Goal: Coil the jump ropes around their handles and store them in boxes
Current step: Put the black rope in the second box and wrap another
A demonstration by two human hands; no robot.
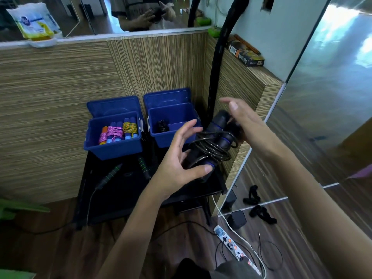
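1. As the person leans over the low black desk (pixel 120 198), both hands meet around a black jump rope (pixel 213 146) held in the air just right of the right-hand box.
2. The left hand (pixel 179 158) grips the lower ends of the two black handles, thumb curled over the blue-ringed end and the other fingers spread above the bundle.
3. The right hand (pixel 241 119) is at the upper ends of the handles, its fingers stretched out straight; whether the palm actually clasps them I cannot tell, since that part is blurred.
4. The dark cord is looped several times around the middle of the paired handles, with a few slack loops hanging off the side.
5. Two blue boxes stand side by side at the back of the desk against the wood-grain wall (pixel 50 97), lids tipped up behind them.
6. The left box (pixel 112 150) holds coiled ropes with blue and orange handles, wound in pink and yellow cord.
7. The right box (pixel 175 141) holds one small black bundle in its left corner.
8. A jump rope with green-banded black handles (pixel 112 174) lies uncoiled on the desk in front of the boxes, its cord trailing off the front edge.
9. On the wooden floor to the right lie a white power strip (pixel 231 244) and loose cables.
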